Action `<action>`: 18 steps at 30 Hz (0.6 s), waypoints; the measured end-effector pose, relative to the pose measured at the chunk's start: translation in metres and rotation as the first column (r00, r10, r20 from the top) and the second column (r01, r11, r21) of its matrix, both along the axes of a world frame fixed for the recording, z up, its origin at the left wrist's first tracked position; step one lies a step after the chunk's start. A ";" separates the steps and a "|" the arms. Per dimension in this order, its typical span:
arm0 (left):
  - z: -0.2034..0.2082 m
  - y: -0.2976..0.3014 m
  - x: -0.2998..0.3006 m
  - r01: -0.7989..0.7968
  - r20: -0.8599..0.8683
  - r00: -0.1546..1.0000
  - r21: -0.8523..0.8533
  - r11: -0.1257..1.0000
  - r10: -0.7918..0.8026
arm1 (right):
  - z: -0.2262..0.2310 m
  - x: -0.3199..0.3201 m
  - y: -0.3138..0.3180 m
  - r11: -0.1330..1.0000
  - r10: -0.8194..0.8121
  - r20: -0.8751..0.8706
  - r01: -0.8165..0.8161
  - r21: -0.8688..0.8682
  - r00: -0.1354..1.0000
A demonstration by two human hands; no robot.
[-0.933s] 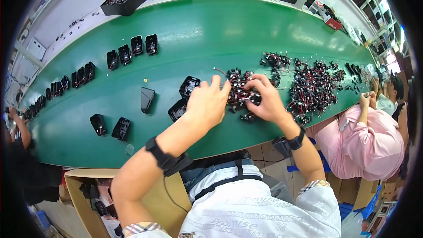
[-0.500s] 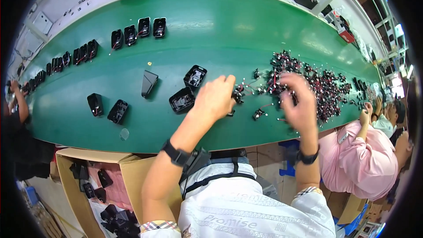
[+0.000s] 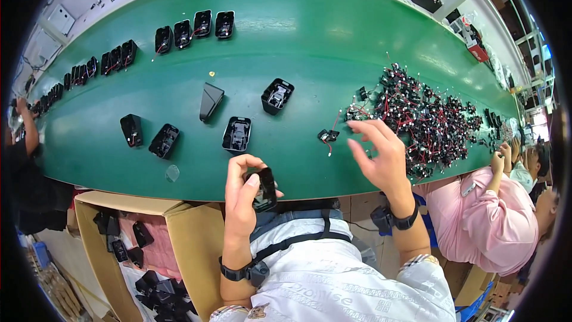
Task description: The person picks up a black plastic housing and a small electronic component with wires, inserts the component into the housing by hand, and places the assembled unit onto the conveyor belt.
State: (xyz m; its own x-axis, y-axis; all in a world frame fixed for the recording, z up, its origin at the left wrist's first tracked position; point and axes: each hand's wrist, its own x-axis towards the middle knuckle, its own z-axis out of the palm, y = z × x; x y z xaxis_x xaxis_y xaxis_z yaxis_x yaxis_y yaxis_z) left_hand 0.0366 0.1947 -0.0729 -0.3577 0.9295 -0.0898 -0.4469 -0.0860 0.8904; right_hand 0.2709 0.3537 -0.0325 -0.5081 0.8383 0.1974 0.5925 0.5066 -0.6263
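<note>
My left hand is closed around a black plastic housing at the table's near edge. Fingers apart, my right hand hovers over the near left side of a large heap of small black parts with red wires; I see nothing in it. A loose wired part lies just left of that hand. Beyond my left hand stands an open black housing, and another open housing sits farther back. A closed-side-up black housing rests to their left.
Two more housings, one with a red wire and one beside it, lie at the left. Rows of housings line the far left. A cardboard box holds black pieces below the table. Co-workers sit at both ends, one in pink.
My left hand has drawn back toward me and now holds a housing. The right hand has moved slightly nearer and left, its fingers apart. The nearer open housing now stands straighter and apart from the other.
</note>
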 end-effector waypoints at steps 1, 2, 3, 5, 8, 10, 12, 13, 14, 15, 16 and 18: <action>0.000 -0.001 0.000 0.030 0.010 0.999 -0.009 1.000 -0.030 | 0.004 -0.012 0.004 0.991 0.075 0.107 -0.086 0.104 0.991; 0.000 0.000 0.000 0.060 0.021 0.998 -0.014 0.998 -0.060 | 0.008 -0.024 0.006 0.963 0.136 0.221 -0.181 0.199 0.966; 0.000 0.002 0.002 0.061 -0.030 0.998 -0.043 0.997 -0.063 | 0.014 -0.035 0.003 0.951 0.183 0.272 -0.240 0.194 0.945; -0.002 0.003 0.005 0.078 -0.064 0.995 -0.058 0.995 -0.082 | -0.007 -0.037 0.013 0.933 0.205 0.296 -0.278 0.231 0.933; -0.023 0.006 0.004 0.143 -0.069 0.987 -0.020 0.990 -0.144 | -0.019 -0.043 0.021 0.902 0.243 0.270 -0.320 0.291 0.932; -0.022 0.007 0.002 0.214 0.008 0.977 0.022 0.977 -0.214 | -0.019 -0.040 0.021 0.938 0.228 0.194 -0.269 0.221 0.954; -0.010 0.010 0.008 0.187 0.065 0.980 -0.020 0.982 -0.186 | -0.012 -0.043 0.018 0.941 0.261 0.136 -0.283 0.187 0.956; -0.006 0.010 0.009 0.182 0.069 0.981 -0.024 0.983 -0.180 | -0.005 -0.044 0.010 0.967 0.209 0.041 -0.213 0.141 0.977; -0.002 0.011 0.009 0.180 0.081 0.980 0.006 0.984 -0.180 | 0.003 -0.044 0.002 0.985 0.150 -0.053 -0.145 0.089 0.987; -0.002 0.011 0.008 0.174 0.090 0.980 0.031 0.984 -0.176 | 0.007 -0.044 -0.007 0.977 0.178 -0.109 -0.162 0.135 0.978; -0.006 0.014 0.010 0.163 0.088 0.982 0.020 0.986 -0.165 | 0.015 -0.045 -0.020 0.979 0.193 -0.146 -0.182 0.087 0.970; -0.015 0.020 0.017 0.025 0.074 0.997 0.143 0.989 -0.036 | 0.026 -0.048 -0.045 0.965 0.257 -0.228 -0.238 0.108 0.939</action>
